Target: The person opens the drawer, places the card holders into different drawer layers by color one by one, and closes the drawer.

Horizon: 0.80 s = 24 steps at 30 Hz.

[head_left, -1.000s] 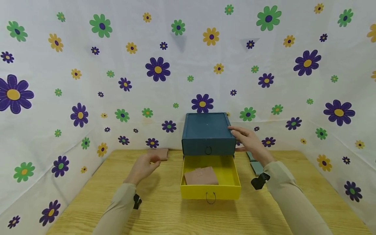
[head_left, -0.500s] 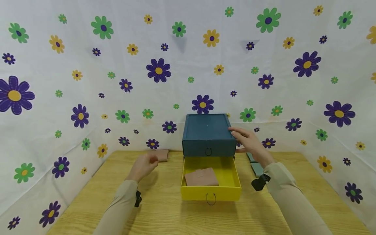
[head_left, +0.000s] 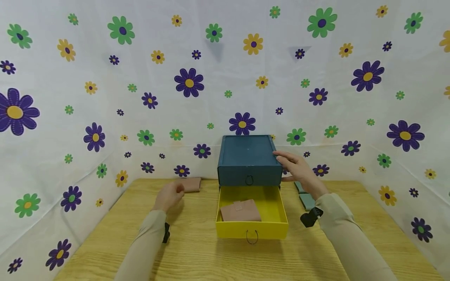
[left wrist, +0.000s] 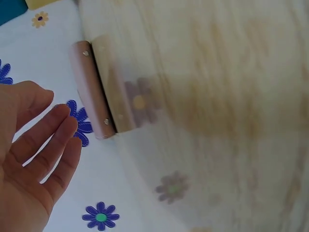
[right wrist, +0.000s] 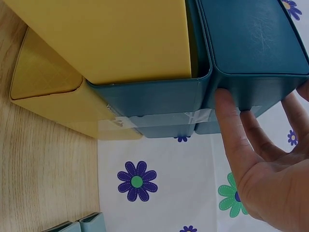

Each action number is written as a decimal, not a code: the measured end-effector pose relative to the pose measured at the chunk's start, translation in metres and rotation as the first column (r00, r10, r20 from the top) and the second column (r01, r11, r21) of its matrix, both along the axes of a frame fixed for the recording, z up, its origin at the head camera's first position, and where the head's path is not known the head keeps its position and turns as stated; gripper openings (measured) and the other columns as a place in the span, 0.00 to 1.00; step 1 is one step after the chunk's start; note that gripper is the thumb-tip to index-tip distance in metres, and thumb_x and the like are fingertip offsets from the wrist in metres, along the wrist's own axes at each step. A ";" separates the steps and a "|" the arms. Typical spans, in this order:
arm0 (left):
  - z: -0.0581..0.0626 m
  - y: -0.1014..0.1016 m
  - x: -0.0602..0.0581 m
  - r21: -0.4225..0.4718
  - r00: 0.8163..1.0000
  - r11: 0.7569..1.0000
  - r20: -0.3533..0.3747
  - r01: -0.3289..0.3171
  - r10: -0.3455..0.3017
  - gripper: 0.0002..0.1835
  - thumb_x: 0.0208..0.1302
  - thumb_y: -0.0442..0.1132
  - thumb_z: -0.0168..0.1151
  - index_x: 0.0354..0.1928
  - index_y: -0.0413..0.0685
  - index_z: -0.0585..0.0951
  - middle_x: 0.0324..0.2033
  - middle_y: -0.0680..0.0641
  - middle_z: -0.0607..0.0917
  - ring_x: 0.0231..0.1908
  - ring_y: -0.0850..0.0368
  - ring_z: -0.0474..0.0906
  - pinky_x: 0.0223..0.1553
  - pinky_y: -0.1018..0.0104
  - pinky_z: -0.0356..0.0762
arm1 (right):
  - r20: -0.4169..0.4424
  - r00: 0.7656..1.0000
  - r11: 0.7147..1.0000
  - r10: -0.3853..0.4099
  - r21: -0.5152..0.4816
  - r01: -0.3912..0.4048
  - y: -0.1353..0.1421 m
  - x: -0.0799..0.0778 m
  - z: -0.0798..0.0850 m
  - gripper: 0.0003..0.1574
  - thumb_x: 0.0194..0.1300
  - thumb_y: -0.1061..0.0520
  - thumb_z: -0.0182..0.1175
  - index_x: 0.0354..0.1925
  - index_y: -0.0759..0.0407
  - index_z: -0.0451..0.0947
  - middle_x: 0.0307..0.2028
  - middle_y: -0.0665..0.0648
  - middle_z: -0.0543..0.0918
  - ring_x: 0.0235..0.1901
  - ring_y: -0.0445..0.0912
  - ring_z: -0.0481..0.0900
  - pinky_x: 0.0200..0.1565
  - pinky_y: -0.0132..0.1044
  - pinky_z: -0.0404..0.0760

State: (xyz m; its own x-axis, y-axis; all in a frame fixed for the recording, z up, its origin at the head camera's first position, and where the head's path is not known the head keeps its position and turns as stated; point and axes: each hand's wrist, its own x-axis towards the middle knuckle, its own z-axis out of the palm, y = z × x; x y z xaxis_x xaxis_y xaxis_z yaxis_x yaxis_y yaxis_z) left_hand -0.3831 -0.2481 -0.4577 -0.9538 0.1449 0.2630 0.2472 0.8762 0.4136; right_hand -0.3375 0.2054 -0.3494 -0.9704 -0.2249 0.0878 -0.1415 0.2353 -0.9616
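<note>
My left hand [head_left: 168,196] hovers just in front of a pink notebook [head_left: 192,184] at the back left of the table. Nothing is between its loosely bent fingers. In the left wrist view, the notebook's spine [left wrist: 94,89] with two metal rivets stands beyond the fingertips. My right hand [head_left: 299,171] touches the right side of a blue drawer box [head_left: 250,175] with outstretched fingers. Below the blue front, a yellow drawer [head_left: 251,230] is pulled out. Another pink notebook [head_left: 240,210] with a strap lies in its left part, slightly askew.
Two green folded cases [head_left: 307,201] lie on the table to the right of the box, partly behind my right wrist. A flower-printed white cloth [head_left: 211,105] surrounds the wooden table [head_left: 197,253] at the back and sides. The drawer's ring pull [head_left: 252,237] hangs at its front.
My left hand has shifted slightly left and away from me, its fingertips now overlapping the left end of the pink notebook in the head view. The right hand, box and drawer stay put.
</note>
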 end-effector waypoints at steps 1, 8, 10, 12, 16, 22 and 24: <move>0.000 -0.001 0.000 0.000 1.000 1.000 0.009 -0.014 0.014 0.07 0.63 0.32 0.62 0.41 0.37 0.84 0.38 0.39 0.87 0.40 0.43 0.83 0.45 0.48 0.81 | 0.002 1.000 1.000 -0.001 -0.002 0.001 0.000 0.000 0.000 0.34 0.74 0.40 0.50 0.73 0.47 0.62 0.76 0.59 0.55 0.69 0.66 0.62 0.54 0.58 0.79; -0.003 -0.005 -0.003 -0.049 0.996 0.995 0.030 -0.081 0.083 0.13 0.62 0.28 0.59 0.49 0.34 0.81 0.47 0.33 0.84 0.48 0.36 0.80 0.51 0.43 0.78 | 0.006 1.000 1.000 -0.002 -0.003 0.002 0.000 -0.001 0.000 0.34 0.74 0.40 0.50 0.73 0.47 0.62 0.75 0.59 0.56 0.69 0.66 0.62 0.53 0.58 0.79; -0.004 -0.006 -0.004 -0.062 0.994 0.994 0.057 -0.090 0.094 0.16 0.63 0.28 0.57 0.53 0.34 0.79 0.50 0.31 0.82 0.50 0.34 0.78 0.53 0.41 0.76 | 0.005 1.000 1.000 0.000 -0.001 0.000 0.000 -0.002 0.000 0.34 0.74 0.40 0.50 0.73 0.47 0.62 0.76 0.59 0.56 0.69 0.66 0.62 0.53 0.58 0.79; -0.004 -0.006 -0.005 -0.069 0.991 0.993 0.087 -0.098 0.104 0.19 0.64 0.27 0.56 0.57 0.35 0.76 0.52 0.30 0.80 0.53 0.33 0.77 0.55 0.40 0.75 | 0.002 1.000 1.000 0.002 -0.001 -0.002 0.000 -0.001 0.000 0.34 0.74 0.40 0.50 0.73 0.47 0.62 0.76 0.59 0.56 0.69 0.66 0.62 0.53 0.58 0.79; -0.006 -0.005 -0.007 -0.057 0.983 0.993 0.151 -0.100 0.108 0.25 0.64 0.25 0.53 0.64 0.37 0.71 0.56 0.28 0.75 0.55 0.31 0.74 0.58 0.38 0.72 | 0.005 1.000 1.000 -0.001 -0.002 0.001 0.000 -0.001 0.000 0.34 0.74 0.40 0.50 0.73 0.47 0.63 0.75 0.60 0.56 0.69 0.66 0.62 0.53 0.58 0.79; -0.010 -0.003 -0.009 -0.041 0.981 0.996 0.171 -0.082 0.088 0.28 0.60 0.23 0.52 0.65 0.33 0.68 0.57 0.24 0.74 0.57 0.28 0.72 0.61 0.38 0.69 | 0.014 1.000 1.000 -0.020 0.006 0.020 -0.001 -0.002 0.000 0.33 0.74 0.40 0.50 0.73 0.46 0.63 0.75 0.59 0.57 0.69 0.66 0.62 0.54 0.58 0.78; -0.010 -0.003 -0.010 -0.032 0.982 0.997 0.175 -0.065 0.069 0.28 0.59 0.22 0.52 0.65 0.31 0.67 0.58 0.25 0.75 0.58 0.28 0.72 0.62 0.39 0.69 | 0.017 1.000 1.000 -0.022 0.008 0.022 -0.001 -0.002 0.000 0.33 0.74 0.40 0.50 0.73 0.45 0.63 0.75 0.59 0.57 0.69 0.66 0.62 0.54 0.58 0.78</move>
State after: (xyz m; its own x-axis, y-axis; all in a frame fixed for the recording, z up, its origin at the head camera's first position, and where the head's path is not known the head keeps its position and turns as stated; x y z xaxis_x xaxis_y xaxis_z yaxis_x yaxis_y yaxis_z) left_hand -0.3932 -0.2511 -0.4680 -0.9926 0.0837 0.0875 0.1130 0.8996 0.4218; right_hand -0.3397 0.2045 -0.3494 -0.9765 -0.2039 0.0699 -0.1201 0.2456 -0.9619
